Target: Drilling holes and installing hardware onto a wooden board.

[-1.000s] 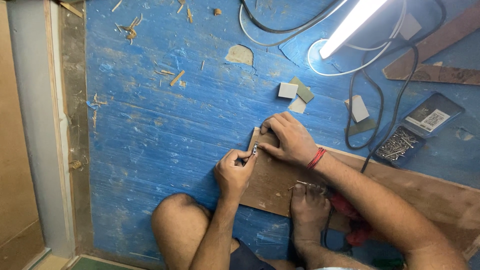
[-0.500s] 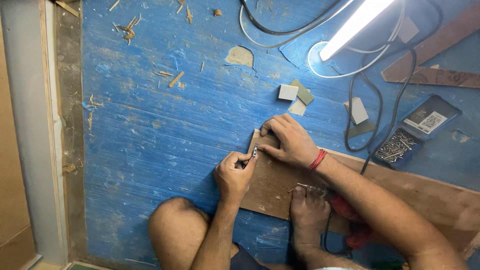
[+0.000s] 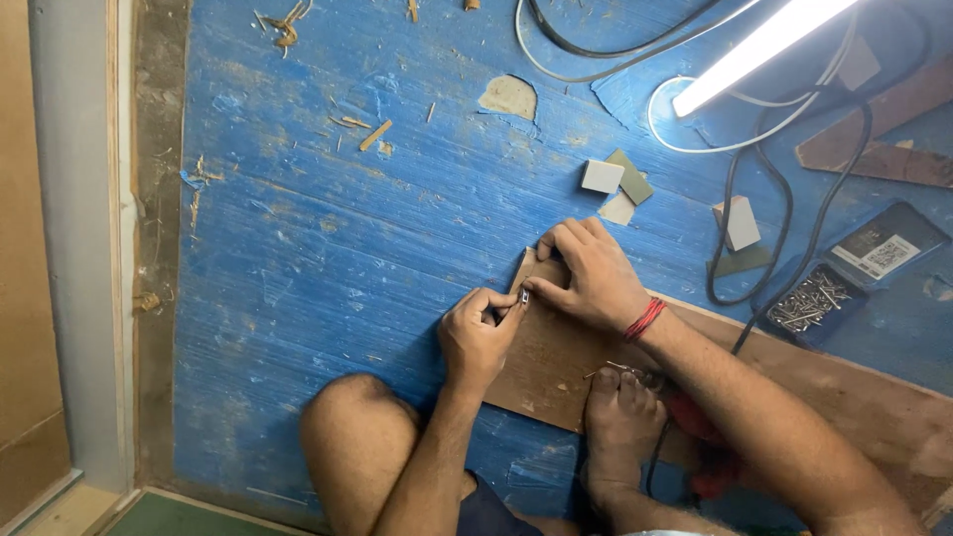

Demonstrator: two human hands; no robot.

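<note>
A long brown wooden board [image 3: 556, 367] lies on the worn blue floor, running from the middle to the right edge. My right hand [image 3: 586, 273] presses flat on the board's left end, a red thread on its wrist. My left hand [image 3: 478, 333] is at the board's left edge, its fingers pinched on a small metal piece [image 3: 524, 296] held against the wood. My bare foot [image 3: 620, 417] rests on the board, with my knee [image 3: 357, 437] on the floor to the left.
A lit tube lamp [image 3: 759, 50] and looping black and white cables [image 3: 774, 169] lie at the upper right. A dark open box of nails [image 3: 814, 303] sits right of the board. Small wood blocks [image 3: 603, 177] and chips are scattered above. A pale wall strip [image 3: 79, 248] borders the left.
Both hands stay on the board's left end with hardly any shift. The view has drifted slightly.
</note>
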